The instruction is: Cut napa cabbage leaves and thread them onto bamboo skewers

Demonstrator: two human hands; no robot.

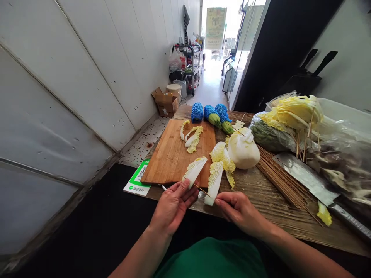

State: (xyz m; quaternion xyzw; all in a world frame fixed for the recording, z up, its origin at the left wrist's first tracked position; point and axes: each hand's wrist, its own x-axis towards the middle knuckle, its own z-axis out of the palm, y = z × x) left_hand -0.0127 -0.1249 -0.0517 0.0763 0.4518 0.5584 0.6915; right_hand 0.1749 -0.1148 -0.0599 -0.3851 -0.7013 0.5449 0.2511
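Note:
My left hand (175,204) is closed on a napa cabbage leaf (196,168), its thumb pressing the white base. My right hand (239,211) pinches the lower edge of a second cabbage leaf (215,181). A thin bamboo skewer (200,189) spans the gap between the two leaves, reaching the right one near its base; its far ends are hidden. Both leaves are held above the front edge of the wooden table (255,193). More cabbage leaves (222,154) lie just beyond the right one. Two leaf pieces (194,139) rest on the cutting board (171,154).
A large white cabbage piece (243,150) sits right of the board. Bamboo skewers (278,173) and a cleaver (307,179) lie farther right, beside bagged vegetables (339,162). Behind are green vegetables in blue foam nets (213,116). A green QR-code sign (139,179) juts out at left.

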